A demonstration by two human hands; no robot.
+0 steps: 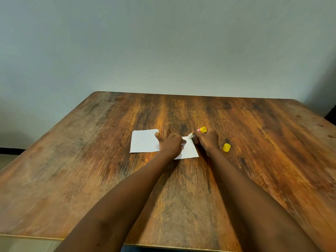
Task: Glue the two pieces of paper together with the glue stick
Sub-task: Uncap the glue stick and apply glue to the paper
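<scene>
Two white paper pieces lie side by side near the table's middle. The left paper (143,141) lies bare apart from my fingertips at its right edge. My left hand (170,143) presses flat, fingers spread, on the right paper (190,150), covering much of it. My right hand (207,139) grips the uncapped yellow glue stick (199,131), tilted, with its white tip touching the right paper's far edge. The yellow cap (226,147) lies on the table just right of my right hand.
The wooden table (91,179) stands against a plain grey wall (163,42). Its front edge runs along the bottom of the view. A dark object (331,115) shows at the far right edge.
</scene>
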